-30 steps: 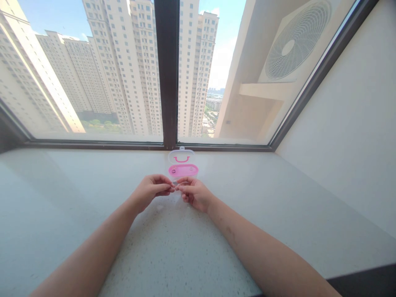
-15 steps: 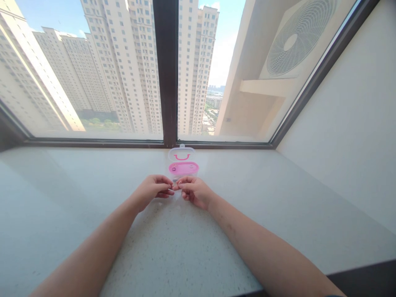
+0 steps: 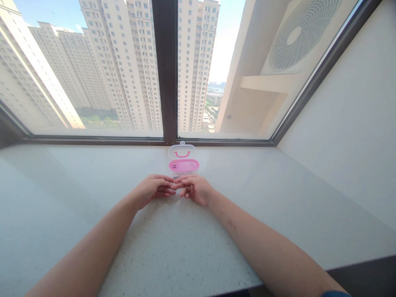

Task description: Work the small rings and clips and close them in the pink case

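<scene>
In the head view my left hand (image 3: 155, 190) and my right hand (image 3: 195, 189) meet just above the sill, fingertips touching or nearly so. My right thumb and forefinger pinch what looks like a small thin loop (image 3: 179, 181); its kind is too small to tell. The left fingers are drawn together at its edge, and whatever they grip is hidden. Right behind the hands stands a small clear box with a pink tray (image 3: 187, 166), a few tiny items lying in the tray. Its clear lid (image 3: 182, 149), with a pink handle, is raised at the back.
The pale speckled windowsill (image 3: 173, 247) spreads around both forearms. A dark window frame (image 3: 169, 103) rises behind the box. At the right is a white wall (image 3: 349, 136), and the sill's dark front edge (image 3: 368, 268) shows at lower right.
The fingers of both hands have shifted slightly, the right ones straightening a little and the thin loop showing between them. The box stays put; the whole view has tilted slightly.
</scene>
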`<state>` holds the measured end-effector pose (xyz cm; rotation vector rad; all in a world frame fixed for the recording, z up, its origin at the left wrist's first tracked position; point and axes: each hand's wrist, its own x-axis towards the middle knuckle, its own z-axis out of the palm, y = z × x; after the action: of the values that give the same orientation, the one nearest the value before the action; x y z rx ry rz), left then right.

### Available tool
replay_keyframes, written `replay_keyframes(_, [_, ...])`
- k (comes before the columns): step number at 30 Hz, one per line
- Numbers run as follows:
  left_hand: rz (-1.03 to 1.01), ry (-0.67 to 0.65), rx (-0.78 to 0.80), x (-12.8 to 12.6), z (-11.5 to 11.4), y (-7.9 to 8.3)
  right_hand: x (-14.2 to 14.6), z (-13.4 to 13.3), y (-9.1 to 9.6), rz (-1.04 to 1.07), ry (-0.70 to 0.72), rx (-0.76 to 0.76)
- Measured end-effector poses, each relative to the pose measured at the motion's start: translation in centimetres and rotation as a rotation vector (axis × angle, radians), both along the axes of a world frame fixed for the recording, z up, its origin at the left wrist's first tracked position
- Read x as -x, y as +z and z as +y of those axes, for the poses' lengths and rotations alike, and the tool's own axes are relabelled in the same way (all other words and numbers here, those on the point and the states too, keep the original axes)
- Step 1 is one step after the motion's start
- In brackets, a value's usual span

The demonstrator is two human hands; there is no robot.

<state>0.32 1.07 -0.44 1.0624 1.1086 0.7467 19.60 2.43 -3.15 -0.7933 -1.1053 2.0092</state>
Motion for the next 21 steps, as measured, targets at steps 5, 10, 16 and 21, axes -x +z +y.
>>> replay_keyframes(5, [-0.064, 0.031, -0.034, 0.18, 0.08, -0.11, -0.02, 0.05, -0.10, -0.008, 0.010, -0.004])
replay_keyframes(10, [-0.118, 0.115, -0.074, 0.10, 0.12, -0.06, 0.04, -0.08, 0.10, -0.010, -0.020, -0.002])
replay_keyframes(16, [-0.183, 0.111, -0.087, -0.12, 0.08, 0.05, 0.06, -0.06, 0.00, 0.000, -0.021, -0.012])
replay_keyframes(21, [-0.186, 0.081, -0.091, -0.22, -0.03, 0.21, 0.05, 0.03, -0.02, 0.007, -0.025, -0.004])
